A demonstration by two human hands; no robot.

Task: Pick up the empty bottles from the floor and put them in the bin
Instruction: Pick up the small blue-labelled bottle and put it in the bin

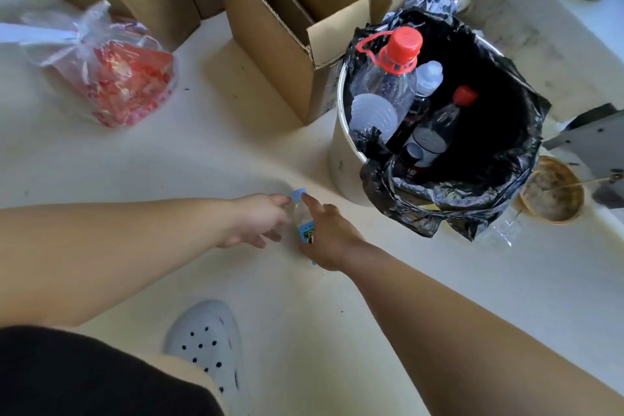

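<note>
A small clear bottle (301,217) with a blue cap and blue label lies on the pale floor between my two hands. My left hand (257,221) touches it from the left, fingers at the cap. My right hand (326,236) curls around it from the right. The white bin (341,159) with a black liner stands just beyond, to the right. Inside it are a large clear bottle with a red cap (388,78), a dark bottle with a red cap (435,132) and other clear bottles. Another clear bottle (499,233) lies on the floor right of the bin.
Open cardboard boxes (287,20) stand behind and left of the bin. A clear bag with red contents (125,74) lies at the left. A round brown dish (550,192) sits right of the bin. My white perforated shoe (209,344) is below my arms.
</note>
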